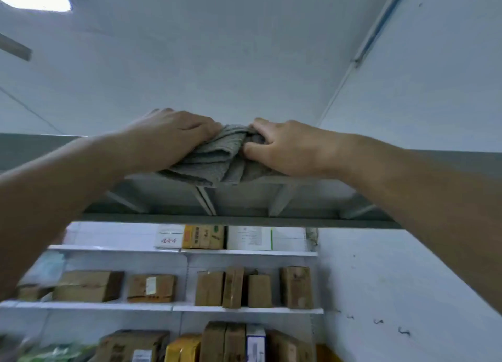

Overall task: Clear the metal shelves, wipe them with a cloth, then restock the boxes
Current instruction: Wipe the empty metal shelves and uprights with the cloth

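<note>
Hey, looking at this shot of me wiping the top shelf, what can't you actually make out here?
All in the head view:
- Upper face of the top shelf: seen from below, so any dust or leftover items there are hidden.
- Fingertips of the left hand: hidden behind its own knuckles and the cloth; the right hand visibly grips it.
- Printing on the boxes: too blurred to read.
- Bottom left, the green packaging: blurred and cut off by the frame edge.

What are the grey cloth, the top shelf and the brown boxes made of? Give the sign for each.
The grey cloth: soft woven fabric, perhaps terry, matt; it bunches in folds and shows ribbed texture.
The top shelf: probably painted metal, smooth grey; thin front edge, stiffening ribs underneath.
The brown boxes: cardboard, matt; creased faces and what looks like tape.
</note>
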`<move>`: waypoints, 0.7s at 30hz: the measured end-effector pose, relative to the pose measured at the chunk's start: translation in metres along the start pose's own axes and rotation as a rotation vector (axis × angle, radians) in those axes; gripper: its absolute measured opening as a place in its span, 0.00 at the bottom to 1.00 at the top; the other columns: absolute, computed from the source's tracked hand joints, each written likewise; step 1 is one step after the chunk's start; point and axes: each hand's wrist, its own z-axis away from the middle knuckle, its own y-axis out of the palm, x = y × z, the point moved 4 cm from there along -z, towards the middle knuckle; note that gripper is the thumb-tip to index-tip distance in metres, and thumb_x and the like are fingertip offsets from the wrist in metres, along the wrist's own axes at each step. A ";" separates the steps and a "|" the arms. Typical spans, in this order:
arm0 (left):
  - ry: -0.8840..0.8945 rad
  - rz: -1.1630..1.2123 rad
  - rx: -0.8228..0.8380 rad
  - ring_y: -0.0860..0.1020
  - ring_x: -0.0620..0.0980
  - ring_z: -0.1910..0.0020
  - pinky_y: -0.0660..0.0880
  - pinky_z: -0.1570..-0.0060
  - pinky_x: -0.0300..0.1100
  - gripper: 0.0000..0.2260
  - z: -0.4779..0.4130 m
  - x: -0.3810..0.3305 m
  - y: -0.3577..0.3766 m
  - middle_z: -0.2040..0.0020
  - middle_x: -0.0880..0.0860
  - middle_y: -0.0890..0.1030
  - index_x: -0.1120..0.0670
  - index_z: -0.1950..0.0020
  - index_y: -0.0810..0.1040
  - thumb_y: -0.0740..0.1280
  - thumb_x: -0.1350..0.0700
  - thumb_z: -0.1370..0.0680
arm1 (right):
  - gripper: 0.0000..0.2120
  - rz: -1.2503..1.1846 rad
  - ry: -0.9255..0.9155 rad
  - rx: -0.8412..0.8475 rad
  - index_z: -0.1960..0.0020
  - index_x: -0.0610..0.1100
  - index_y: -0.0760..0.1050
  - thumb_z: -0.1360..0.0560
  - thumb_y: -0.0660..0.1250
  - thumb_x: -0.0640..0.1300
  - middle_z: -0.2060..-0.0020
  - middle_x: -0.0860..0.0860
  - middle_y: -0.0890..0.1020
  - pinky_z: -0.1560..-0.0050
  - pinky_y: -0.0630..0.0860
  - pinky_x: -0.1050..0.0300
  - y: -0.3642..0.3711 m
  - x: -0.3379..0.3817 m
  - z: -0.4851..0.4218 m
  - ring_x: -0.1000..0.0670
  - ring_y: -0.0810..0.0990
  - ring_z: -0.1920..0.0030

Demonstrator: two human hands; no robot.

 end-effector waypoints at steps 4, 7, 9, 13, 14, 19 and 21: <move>-0.081 0.147 -0.149 0.77 0.51 0.42 0.73 0.41 0.53 0.18 0.046 -0.011 -0.017 0.41 0.45 0.81 0.43 0.37 0.75 0.51 0.39 0.16 | 0.20 0.131 -0.122 -0.132 0.40 0.52 0.68 0.22 0.56 0.65 0.48 0.49 0.78 0.53 0.71 0.49 0.003 0.025 -0.006 0.45 0.76 0.51; -0.071 0.085 -0.229 0.73 0.49 0.33 0.70 0.32 0.52 0.21 0.081 0.007 -0.015 0.32 0.48 0.76 0.48 0.27 0.70 0.54 0.41 0.16 | 0.37 0.116 -0.249 -0.176 0.25 0.49 0.62 0.28 0.51 0.67 0.35 0.49 0.74 0.40 0.72 0.49 0.013 0.052 -0.003 0.46 0.74 0.39; -0.060 0.036 -0.250 0.68 0.47 0.28 0.63 0.27 0.45 0.23 0.098 0.020 -0.016 0.27 0.47 0.72 0.48 0.24 0.67 0.55 0.40 0.17 | 0.38 0.019 -0.287 -0.183 0.21 0.51 0.59 0.28 0.50 0.66 0.31 0.51 0.72 0.40 0.68 0.52 0.014 0.066 -0.003 0.50 0.72 0.36; -0.046 -0.060 -0.215 0.61 0.43 0.22 0.48 0.20 0.44 0.26 0.114 0.047 -0.020 0.22 0.45 0.66 0.48 0.20 0.60 0.53 0.39 0.16 | 0.30 0.128 -0.209 -0.299 0.23 0.50 0.60 0.19 0.50 0.65 0.31 0.49 0.72 0.39 0.70 0.47 0.020 0.088 -0.021 0.47 0.72 0.34; -0.038 -0.075 -0.204 0.60 0.43 0.22 0.47 0.20 0.48 0.26 0.116 0.053 -0.019 0.22 0.46 0.65 0.48 0.20 0.59 0.52 0.39 0.16 | 0.31 0.180 -0.170 -0.279 0.21 0.47 0.57 0.18 0.48 0.64 0.29 0.47 0.70 0.35 0.69 0.46 0.027 0.095 -0.028 0.45 0.70 0.31; -0.004 -0.096 -0.239 0.57 0.45 0.21 0.45 0.20 0.55 0.27 0.139 0.098 -0.017 0.21 0.47 0.64 0.51 0.19 0.57 0.50 0.40 0.15 | 0.36 0.280 -0.100 -0.354 0.22 0.42 0.57 0.21 0.40 0.63 0.30 0.41 0.72 0.33 0.67 0.45 0.048 0.144 -0.048 0.41 0.72 0.33; 0.041 -0.134 -0.243 0.56 0.45 0.20 0.45 0.21 0.56 0.27 0.149 0.121 -0.017 0.21 0.47 0.63 0.51 0.18 0.56 0.50 0.40 0.15 | 0.40 0.329 -0.055 -0.381 0.23 0.41 0.60 0.25 0.37 0.64 0.33 0.40 0.73 0.32 0.67 0.43 0.053 0.164 -0.054 0.39 0.72 0.35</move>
